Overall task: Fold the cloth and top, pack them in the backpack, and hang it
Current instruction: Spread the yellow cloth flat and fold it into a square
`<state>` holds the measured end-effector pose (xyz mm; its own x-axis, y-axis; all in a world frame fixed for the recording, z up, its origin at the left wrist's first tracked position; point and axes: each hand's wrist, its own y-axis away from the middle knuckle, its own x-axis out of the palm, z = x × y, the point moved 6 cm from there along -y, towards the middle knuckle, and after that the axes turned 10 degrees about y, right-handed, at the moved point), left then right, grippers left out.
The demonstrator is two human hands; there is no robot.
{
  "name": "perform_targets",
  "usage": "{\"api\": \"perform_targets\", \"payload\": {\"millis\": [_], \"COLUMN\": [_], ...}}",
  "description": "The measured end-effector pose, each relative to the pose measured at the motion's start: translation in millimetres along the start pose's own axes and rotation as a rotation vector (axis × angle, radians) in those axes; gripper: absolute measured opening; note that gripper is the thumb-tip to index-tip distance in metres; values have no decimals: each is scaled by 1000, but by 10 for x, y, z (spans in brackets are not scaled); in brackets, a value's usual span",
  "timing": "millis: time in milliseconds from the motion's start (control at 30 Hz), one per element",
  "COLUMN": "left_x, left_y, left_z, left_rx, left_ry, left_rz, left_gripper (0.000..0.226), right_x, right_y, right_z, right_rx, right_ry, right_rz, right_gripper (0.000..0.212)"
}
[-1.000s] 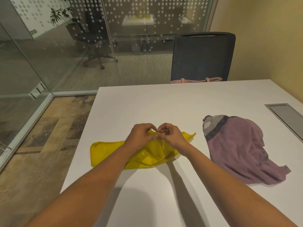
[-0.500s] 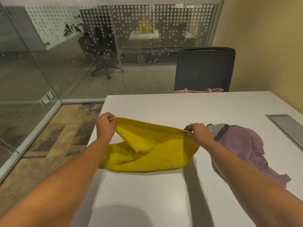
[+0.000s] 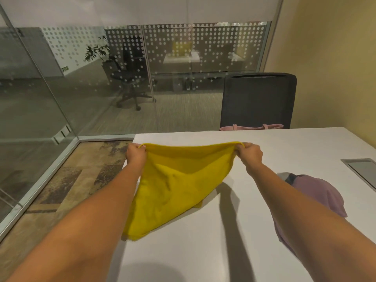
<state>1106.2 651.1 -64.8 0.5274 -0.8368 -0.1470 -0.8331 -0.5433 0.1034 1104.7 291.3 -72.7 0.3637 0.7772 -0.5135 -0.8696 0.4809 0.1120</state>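
Two sets of fingers pinch the top corners of the yellow cloth (image 3: 179,188): the left hand (image 3: 136,154) grips the left corner, the right hand (image 3: 250,153) grips the right one, and each set of fingers is pressed together on the hem. The edge between them runs taut, with a slight sag in the middle. Below that edge the cloth hangs in a rough triangle, creased down the middle, and its lower tip lies at the near left edge of the bench (image 3: 203,251). Both forearms reach out from the near side and throw long shadows on the white surface.

Right of the cloth, partly hidden by the right forearm, the purple top (image 3: 321,192) lies crumpled on the bench, apart from the cloth. A grey panel (image 3: 362,169) is set into the bench at the far right. Beyond the far edge stands a dark chair (image 3: 258,100), and a pink strip (image 3: 252,127) with two straps shows just above the bench edge in front of it; what it belongs to cannot be told. Glass walls with dot patterns close the room on the left and far side.
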Motion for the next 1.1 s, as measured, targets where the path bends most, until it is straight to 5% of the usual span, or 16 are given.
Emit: {"api": "perform_targets", "payload": {"millis": [233, 467, 800, 1100], "left_x": [-52, -302, -777, -1126], "left_y": [-84, 161, 957, 1436], "left_z": [-994, -1366, 446, 1751], "left_rx": [317, 452, 250, 4], "left_ry": [226, 431, 100, -285], "left_rz": [-5, 63, 169, 391], "left_gripper": [4, 29, 14, 27], "right_x": [-454, -847, -470, -134], "right_y": [19, 386, 976, 1437], "right_z": [884, 1159, -454, -1745], "right_rx": [-307, -492, -411, -353], "right_ry": [-246, -362, 35, 808], "right_rz": [-228, -322, 6, 514], "right_gripper": [31, 31, 24, 25]}}
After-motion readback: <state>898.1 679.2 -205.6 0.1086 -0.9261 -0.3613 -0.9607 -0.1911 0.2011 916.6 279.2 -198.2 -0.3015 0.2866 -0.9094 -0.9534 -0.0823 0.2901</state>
